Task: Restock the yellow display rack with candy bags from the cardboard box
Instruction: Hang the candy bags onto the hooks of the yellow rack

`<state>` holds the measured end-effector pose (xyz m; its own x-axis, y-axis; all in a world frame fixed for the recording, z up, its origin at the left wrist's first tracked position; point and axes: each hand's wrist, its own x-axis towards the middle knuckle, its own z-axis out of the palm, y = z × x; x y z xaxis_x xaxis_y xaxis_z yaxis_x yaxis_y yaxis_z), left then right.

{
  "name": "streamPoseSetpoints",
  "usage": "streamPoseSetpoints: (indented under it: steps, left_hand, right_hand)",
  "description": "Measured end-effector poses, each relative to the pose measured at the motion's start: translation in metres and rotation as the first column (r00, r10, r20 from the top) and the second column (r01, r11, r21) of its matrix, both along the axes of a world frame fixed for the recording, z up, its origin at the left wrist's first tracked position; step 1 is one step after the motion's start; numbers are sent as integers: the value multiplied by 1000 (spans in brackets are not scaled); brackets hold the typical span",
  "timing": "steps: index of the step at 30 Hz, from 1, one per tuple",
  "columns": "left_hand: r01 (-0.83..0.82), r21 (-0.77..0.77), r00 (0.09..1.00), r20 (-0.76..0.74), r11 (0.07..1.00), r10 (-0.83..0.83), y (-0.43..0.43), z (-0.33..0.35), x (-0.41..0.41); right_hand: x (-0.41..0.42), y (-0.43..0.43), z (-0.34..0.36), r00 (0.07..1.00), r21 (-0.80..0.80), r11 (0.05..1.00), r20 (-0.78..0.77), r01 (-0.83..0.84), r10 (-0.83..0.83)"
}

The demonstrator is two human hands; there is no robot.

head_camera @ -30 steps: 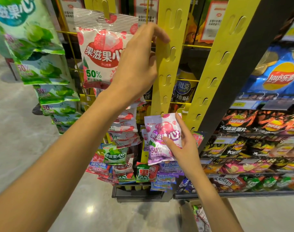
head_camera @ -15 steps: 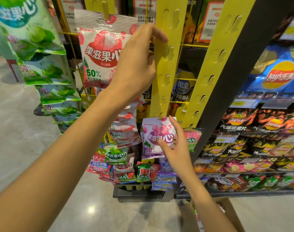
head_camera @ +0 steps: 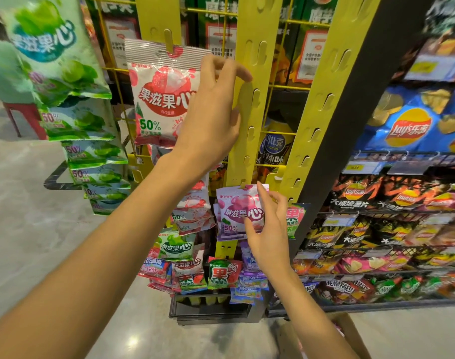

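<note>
The yellow display rack has hanging strips; my left hand (head_camera: 213,110) holds the left edge of the middle yellow strip (head_camera: 257,47), fingertips on its front. At the strip's lower end, my right hand (head_camera: 267,229) pinches a purple candy bag (head_camera: 232,211), thumb on its front and index finger raised along its top right edge. The bag's top sits at a strip hook. A red-and-white candy bag (head_camera: 161,99) hangs on the strip to the left. The cardboard box (head_camera: 350,332) is at the bottom edge, mostly hidden behind my right forearm.
Green candy bags (head_camera: 73,120) hang in a column at the left. Several small bags (head_camera: 185,250) crowd the rack's lower part. Another yellow strip (head_camera: 324,99) stands bare to the right. Shelves of chip bags (head_camera: 402,130) fill the right side. Grey floor (head_camera: 27,229) lies left.
My right hand has raised the purple bag from below up to the lower end of the middle strip. My left hand has stayed on the strip.
</note>
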<state>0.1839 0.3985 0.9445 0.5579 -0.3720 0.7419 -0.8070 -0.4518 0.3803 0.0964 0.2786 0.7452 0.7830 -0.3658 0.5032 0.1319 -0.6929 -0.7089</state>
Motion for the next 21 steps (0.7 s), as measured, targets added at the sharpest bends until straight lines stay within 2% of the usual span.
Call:
streamPoseSetpoints:
  steps: [9,15,21]
  left_hand:
    - [-71,27,982,179,997,65,5,-5,-23]
    - [-97,214,969,241,972,44,2,-24,-45]
    - [-123,393,959,283,911,8,-34,-46,-73]
  right_hand:
    - [-25,-4,24,999,-33,999,2,-35,35]
    - [-45,-35,47,998,-147,988,54,46,-38]
    - [-74,-82,61,988,-297,945,-29,138,-154]
